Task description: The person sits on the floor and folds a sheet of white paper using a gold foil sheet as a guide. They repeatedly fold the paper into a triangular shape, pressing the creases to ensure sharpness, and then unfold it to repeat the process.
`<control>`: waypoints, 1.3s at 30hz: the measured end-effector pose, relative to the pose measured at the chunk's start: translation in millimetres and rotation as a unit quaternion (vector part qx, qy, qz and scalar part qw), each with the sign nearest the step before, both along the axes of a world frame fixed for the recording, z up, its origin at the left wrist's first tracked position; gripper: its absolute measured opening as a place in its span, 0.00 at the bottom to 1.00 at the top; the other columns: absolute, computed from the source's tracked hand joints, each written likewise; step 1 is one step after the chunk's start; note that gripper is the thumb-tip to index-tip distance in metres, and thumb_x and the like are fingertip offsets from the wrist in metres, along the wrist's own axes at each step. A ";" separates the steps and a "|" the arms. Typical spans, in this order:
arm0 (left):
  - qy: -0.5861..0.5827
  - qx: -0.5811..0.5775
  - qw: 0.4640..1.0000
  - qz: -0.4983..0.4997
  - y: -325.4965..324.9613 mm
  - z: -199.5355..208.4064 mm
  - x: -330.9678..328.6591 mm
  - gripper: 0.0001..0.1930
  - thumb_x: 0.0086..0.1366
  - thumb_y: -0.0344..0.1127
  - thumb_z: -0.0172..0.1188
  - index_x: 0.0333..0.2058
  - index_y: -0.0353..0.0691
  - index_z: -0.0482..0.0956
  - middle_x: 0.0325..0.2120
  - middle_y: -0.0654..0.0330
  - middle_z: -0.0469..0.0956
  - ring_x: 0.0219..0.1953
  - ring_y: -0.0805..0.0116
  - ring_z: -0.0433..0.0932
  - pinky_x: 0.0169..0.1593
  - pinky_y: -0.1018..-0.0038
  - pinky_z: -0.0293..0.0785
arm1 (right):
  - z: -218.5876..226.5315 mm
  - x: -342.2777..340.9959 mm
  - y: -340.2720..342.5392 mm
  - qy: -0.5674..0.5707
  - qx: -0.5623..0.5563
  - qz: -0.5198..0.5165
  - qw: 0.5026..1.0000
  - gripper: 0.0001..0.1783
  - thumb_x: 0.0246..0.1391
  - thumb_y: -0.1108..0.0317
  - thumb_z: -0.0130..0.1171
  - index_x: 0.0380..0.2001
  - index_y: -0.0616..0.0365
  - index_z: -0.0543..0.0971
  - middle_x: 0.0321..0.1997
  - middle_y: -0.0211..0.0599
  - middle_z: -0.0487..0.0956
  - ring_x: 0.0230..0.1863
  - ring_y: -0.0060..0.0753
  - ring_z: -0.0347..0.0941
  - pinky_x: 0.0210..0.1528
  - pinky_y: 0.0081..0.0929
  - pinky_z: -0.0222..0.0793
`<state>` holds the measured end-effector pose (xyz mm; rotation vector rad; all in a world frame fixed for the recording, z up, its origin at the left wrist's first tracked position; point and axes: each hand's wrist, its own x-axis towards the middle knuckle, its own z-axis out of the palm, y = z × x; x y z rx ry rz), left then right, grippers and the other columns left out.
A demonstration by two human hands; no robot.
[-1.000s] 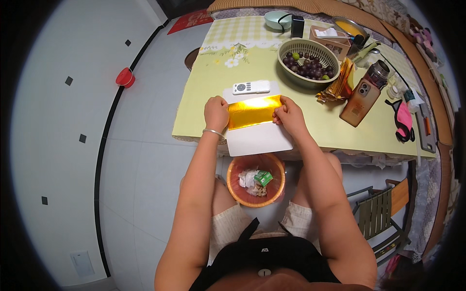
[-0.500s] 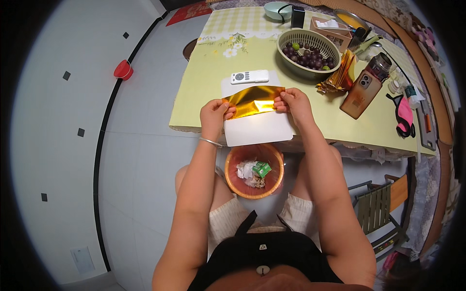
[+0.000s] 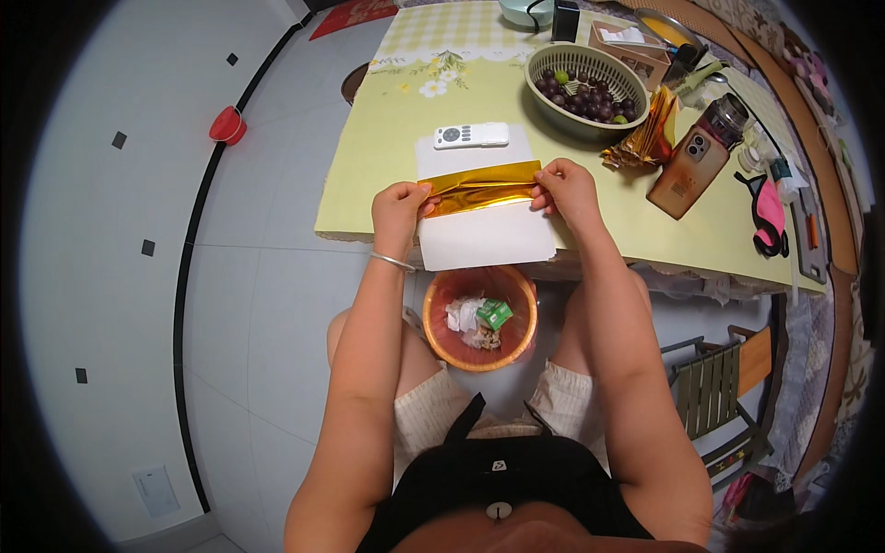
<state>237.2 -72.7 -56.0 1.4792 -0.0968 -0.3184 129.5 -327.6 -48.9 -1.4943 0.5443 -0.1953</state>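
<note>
A strip of shiny gold foil paper point(image 3: 481, 188) stretches between my two hands, with a lengthwise crease along its middle. My left hand point(image 3: 402, 208) pinches its left end, and my right hand point(image 3: 565, 192) pinches its right end. Beneath the foil lies a white sheet point(image 3: 484, 242) at the table's near edge. A white remote control point(image 3: 471, 135) rests on the sheet's far end. To the right of my right hand stands a fanned bunch of folded gold foil point(image 3: 653, 134).
A basket point(image 3: 537, 100) of grapes stands behind the foil bunch. A phone point(image 3: 687, 172) leans near a dark jar point(image 3: 724, 118), with a pink eye mask point(image 3: 767, 216) farther right. Below the table edge, between my legs, is a waste bin point(image 3: 433, 343). A folding chair point(image 3: 708, 392) is at the right.
The foil has gone from a wider, smoother sheet to a narrower strip creased along its length. Both hands still pinch its ends. The whole view has shifted slightly.
</note>
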 end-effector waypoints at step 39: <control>-0.536 0.402 0.740 -0.061 -1.4 7.7 -22.8 0.10 0.56 0.28 0.65 0.38 0.45 0.83 0.50 0.50 0.74 0.45 0.55 0.76 0.48 0.62 0.72 | 16.5 -8.8 15.7 0.136 -0.455 0.021 0.880 0.05 0.50 0.69 0.56 0.28 0.59 0.78 0.31 0.45 0.81 0.35 0.47 0.78 0.37 0.41 0.74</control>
